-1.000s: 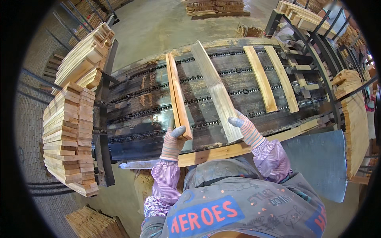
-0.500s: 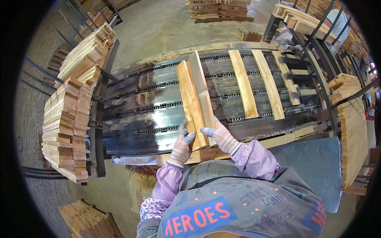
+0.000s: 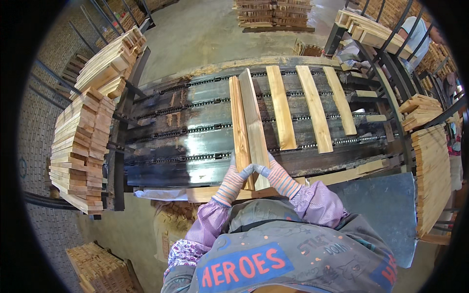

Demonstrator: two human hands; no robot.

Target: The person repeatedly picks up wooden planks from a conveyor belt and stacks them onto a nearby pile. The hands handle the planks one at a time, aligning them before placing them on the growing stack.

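Note:
Two long wooden boards stand side by side, close together, above the dark chain conveyor point(image 3: 161, 158). The narrow orange-brown board point(image 3: 239, 127) is tilted up so mostly its edge shows. My left hand point(image 3: 233, 179), in a striped knit glove, is closed round its near end. Beside it, the paler greyish board point(image 3: 254, 124) is gripped at its near end by my right hand point(image 3: 276, 175), gloved alike. My thumbs meet over the boards' near ends. Fingers on the outer and under sides are partly hidden.
Three loose boards, the nearest being a pale board point(image 3: 281, 110), lie across the chains to the right. Stacked boards point(image 3: 78, 151) fill a rack at left; another board stack point(image 3: 430, 176) stands at right. A blue-grey sheet point(image 3: 376, 205) lies near right. A person point(image 3: 415, 36) is at far right.
The orange-brown board has turned from lying on its face to showing its edge. My hands have come closer together, the left one shifting right. The loose boards have moved left along the conveyor.

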